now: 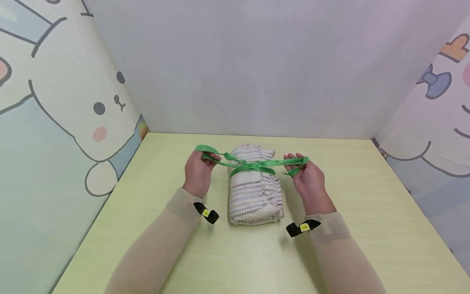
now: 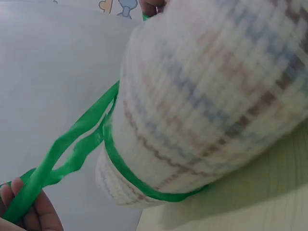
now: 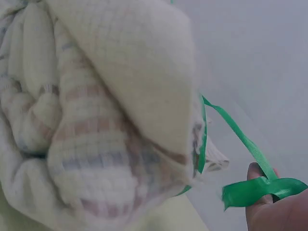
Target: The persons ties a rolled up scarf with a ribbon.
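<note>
A folded cloth with a woven pattern of brown, blue and pinkish stripes lies as a bundle on the table. Round its upper part runs a green ribbon, crossed or knotted on top. On the left, my left hand holds a looped length of the ribbon beside the bundle. My right hand holds the other length out to the right, its short tail hanging by the fingers. Both lengths stretch out from the middle of the cloth. In the right wrist view, loose folds of the cloth show at its near end.
The pale yellow wooden table reaches back to a plain grey-white wall. Side panels with cartoon animals stand left and right. A black wrist camera is strapped to each beige sleeve.
</note>
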Demonstrator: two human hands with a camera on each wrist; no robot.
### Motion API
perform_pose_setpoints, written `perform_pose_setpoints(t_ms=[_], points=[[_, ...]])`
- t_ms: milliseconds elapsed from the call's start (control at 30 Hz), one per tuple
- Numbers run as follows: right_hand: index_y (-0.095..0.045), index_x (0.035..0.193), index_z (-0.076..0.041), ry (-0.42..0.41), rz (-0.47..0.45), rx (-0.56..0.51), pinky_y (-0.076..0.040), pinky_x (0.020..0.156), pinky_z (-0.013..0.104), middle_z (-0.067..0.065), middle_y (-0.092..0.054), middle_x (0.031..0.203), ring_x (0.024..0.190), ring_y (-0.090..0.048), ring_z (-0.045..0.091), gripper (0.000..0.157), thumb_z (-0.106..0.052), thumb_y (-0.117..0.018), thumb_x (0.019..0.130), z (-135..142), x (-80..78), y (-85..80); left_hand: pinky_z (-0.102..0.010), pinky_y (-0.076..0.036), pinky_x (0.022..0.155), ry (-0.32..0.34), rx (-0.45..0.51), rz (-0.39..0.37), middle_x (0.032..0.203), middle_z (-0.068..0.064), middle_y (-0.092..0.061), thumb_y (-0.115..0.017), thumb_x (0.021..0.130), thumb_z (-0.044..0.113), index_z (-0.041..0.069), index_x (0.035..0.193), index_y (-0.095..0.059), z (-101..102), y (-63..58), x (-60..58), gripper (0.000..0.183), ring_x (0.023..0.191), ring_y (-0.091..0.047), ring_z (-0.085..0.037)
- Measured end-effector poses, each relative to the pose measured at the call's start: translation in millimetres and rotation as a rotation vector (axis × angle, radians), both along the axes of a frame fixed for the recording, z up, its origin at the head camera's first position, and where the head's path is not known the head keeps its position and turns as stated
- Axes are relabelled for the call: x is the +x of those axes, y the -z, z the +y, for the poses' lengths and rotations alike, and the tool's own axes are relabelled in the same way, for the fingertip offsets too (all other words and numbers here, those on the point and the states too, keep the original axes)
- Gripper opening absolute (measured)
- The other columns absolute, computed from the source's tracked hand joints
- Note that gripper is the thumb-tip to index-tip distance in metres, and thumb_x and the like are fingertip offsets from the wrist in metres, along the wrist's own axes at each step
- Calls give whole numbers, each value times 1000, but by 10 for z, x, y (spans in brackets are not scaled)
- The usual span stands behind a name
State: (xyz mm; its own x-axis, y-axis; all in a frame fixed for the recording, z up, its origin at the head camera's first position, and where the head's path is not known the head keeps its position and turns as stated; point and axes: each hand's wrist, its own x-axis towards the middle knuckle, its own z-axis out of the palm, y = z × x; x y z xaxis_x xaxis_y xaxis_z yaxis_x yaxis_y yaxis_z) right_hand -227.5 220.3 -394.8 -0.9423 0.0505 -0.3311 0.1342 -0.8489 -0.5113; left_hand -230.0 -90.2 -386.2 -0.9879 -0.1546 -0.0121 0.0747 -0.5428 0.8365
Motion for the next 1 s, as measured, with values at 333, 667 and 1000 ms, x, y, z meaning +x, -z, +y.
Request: perform_pose_setpoints(t_ms=[333, 667, 1000], points=[[-48, 134, -4, 51, -37, -33, -49, 105, 41, 19, -54, 128, 136, -51, 33, 30, -19, -31, 114, 238, -2, 91, -43, -49, 102, -29, 74, -46, 94, -14, -62, -36, 112, 14, 2, 97, -60, -285, 69, -31, 30, 92, -62, -28], [-46, 135, -2, 89, -67, -92, -39, 113, 43, 22, -54, 129, 139, -48, 34, 34, -23, -30, 114, 456, 18, 210, -41, -48, 105, -90, 101, -142, 102, -13, -66, -39, 113, 17, 4, 105, -58, -649, 129, -54, 25, 104, -66, -29], [-53, 128, -1, 106, -93, -85, -37, 114, 42, 21, -56, 136, 148, -37, 31, 33, -24, -36, 113, 669, 28, 267, -40, -49, 105, -123, 133, -242, 108, -11, -66, -37, 114, 20, 7, 119, -54, -934, 307, -71, 22, 118, -62, -31]])
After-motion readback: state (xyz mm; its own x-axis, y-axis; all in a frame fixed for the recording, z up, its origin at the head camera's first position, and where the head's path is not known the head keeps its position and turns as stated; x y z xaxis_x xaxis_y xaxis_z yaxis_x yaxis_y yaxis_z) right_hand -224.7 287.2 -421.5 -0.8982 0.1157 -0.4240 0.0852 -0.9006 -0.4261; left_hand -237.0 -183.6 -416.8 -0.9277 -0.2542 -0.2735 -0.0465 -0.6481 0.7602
